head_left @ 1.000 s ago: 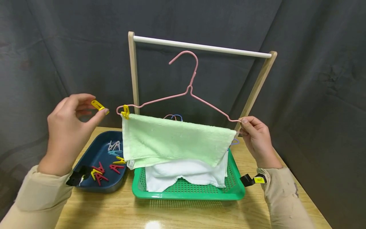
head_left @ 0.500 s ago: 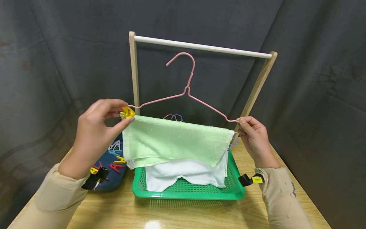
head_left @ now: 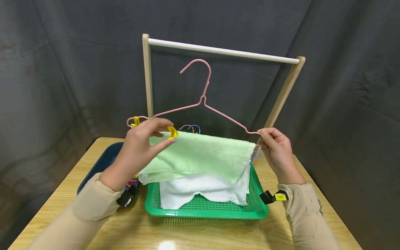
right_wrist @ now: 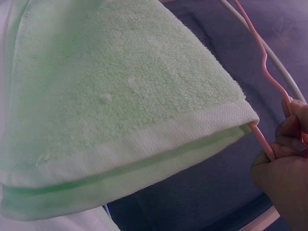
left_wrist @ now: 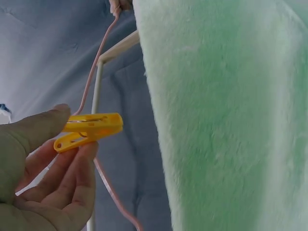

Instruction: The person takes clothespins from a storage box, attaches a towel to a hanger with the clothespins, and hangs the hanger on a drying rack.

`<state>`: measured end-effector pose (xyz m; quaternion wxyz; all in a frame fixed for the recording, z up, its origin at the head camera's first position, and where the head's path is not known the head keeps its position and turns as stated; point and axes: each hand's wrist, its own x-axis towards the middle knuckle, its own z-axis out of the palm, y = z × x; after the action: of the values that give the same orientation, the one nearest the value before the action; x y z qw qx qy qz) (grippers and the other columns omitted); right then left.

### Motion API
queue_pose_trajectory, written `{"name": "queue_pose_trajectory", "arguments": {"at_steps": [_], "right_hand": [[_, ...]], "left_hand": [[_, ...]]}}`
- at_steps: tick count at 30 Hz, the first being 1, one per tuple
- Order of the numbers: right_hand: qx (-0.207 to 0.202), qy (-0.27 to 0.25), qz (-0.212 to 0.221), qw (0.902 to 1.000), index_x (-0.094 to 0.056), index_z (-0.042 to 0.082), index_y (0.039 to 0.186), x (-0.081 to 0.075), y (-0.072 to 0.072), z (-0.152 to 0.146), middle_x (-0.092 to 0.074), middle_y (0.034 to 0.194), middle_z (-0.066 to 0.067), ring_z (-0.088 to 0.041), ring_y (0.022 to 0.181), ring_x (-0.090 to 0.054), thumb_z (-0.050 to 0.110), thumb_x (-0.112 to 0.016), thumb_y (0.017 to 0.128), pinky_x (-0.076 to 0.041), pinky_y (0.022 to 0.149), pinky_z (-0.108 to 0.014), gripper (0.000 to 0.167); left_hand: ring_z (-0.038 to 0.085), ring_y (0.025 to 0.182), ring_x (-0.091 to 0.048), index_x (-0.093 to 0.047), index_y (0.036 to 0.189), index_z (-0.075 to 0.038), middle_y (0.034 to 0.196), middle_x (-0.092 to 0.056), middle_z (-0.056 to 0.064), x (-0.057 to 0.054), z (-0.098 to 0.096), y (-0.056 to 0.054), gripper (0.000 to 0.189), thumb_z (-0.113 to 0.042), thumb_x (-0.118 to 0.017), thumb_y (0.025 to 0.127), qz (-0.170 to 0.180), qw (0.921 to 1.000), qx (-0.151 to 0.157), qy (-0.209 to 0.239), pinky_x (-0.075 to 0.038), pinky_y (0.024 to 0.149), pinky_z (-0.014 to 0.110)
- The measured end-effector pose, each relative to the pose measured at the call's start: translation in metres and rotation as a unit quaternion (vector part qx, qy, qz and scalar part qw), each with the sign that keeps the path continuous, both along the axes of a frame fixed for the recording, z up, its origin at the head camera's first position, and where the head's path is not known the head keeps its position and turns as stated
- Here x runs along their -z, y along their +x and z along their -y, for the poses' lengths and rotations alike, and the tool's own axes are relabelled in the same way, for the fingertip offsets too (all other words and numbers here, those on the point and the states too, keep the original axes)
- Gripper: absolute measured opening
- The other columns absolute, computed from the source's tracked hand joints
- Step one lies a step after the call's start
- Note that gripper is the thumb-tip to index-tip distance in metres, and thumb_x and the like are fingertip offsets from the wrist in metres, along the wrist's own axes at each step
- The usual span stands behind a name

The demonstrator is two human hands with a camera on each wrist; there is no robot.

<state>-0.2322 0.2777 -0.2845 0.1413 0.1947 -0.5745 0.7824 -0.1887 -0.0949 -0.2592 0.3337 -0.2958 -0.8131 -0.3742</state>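
Note:
Between thumb and fingers my left hand (head_left: 142, 139) pinches a yellow clothespin (head_left: 173, 132), just in front of the light green towel (head_left: 206, 156). In the left wrist view the clothespin (left_wrist: 91, 129) is apart from the towel (left_wrist: 226, 120). The towel hangs folded over the lower bar of a pink wire hanger (head_left: 229, 118). My right hand (head_left: 278, 152) grips the hanger's right end; in the right wrist view the bar comes out of the towel's fold (right_wrist: 207, 115) beside the fingers. Another yellow clothespin (head_left: 135, 121) sits at the hanger's left end, partly behind my left hand.
A green basket (head_left: 206, 214) with a white cloth (head_left: 200, 189) stands below the towel. Behind rises a rack with a white rail (head_left: 223, 51). A dark blue tray (head_left: 103, 159), at left, is partly hidden by my left arm. A blue hanger (head_left: 257, 155) shows behind.
My left hand has moved right with the clothespin, from beside the hanger's left end, past the clothespin there, to in front of the towel. My right hand and the hanger have shifted slightly left.

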Motion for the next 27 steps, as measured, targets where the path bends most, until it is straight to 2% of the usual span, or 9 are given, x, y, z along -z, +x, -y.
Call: {"name": "queue_pose_trajectory", "arguments": {"at_steps": [6,11,16,27], "right_hand": [[-0.002,-0.006,-0.004,1.0,-0.073,0.006,0.093,0.001,-0.001,0.001,-0.065,0.085,-0.002,-0.01,0.068,-0.051,-0.003,-0.054,0.102,-0.05,0.065,-0.017,0.022],[0.003,-0.002,0.003,1.0,-0.073,0.008,0.091,0.004,-0.002,0.003,-0.064,0.084,0.0,-0.008,0.066,-0.049,-0.002,-0.054,0.102,-0.048,0.063,-0.016,0.024],[0.012,0.003,0.004,0.9999,-0.073,0.009,0.091,0.005,-0.002,0.005,-0.063,0.083,0.001,-0.008,0.066,-0.047,-0.002,-0.054,0.102,-0.045,0.061,-0.015,0.024],[0.02,0.013,-0.002,0.9997,-0.073,0.009,0.091,0.004,-0.001,0.008,-0.058,0.078,0.0,-0.008,0.067,-0.044,-0.002,-0.053,0.103,-0.041,0.06,-0.015,0.025]], "left_hand": [[0.022,0.104,-0.069,-0.067,0.117,-0.002,0.114,-0.071,0.009,0.004,-0.014,-0.01,0.044,-0.002,-0.087,0.077,0.027,0.9994,0.022,0.005,-0.059,0.085,0.038],[0.022,0.105,-0.067,-0.066,0.114,-0.003,0.111,-0.069,0.008,0.011,-0.024,-0.015,0.041,-0.001,-0.086,0.079,0.026,0.9988,0.042,0.003,-0.059,0.085,0.035],[0.021,0.103,-0.069,-0.067,0.116,-0.002,0.112,-0.068,0.008,0.017,-0.035,-0.021,0.04,-0.001,-0.084,0.08,0.033,0.9974,0.06,0.024,-0.058,0.086,0.03],[0.022,0.098,-0.072,-0.069,0.114,-0.002,0.112,-0.07,0.009,0.015,-0.064,-0.03,0.038,-0.002,-0.085,0.08,0.065,0.9898,0.098,0.08,-0.056,0.086,0.024]]}}
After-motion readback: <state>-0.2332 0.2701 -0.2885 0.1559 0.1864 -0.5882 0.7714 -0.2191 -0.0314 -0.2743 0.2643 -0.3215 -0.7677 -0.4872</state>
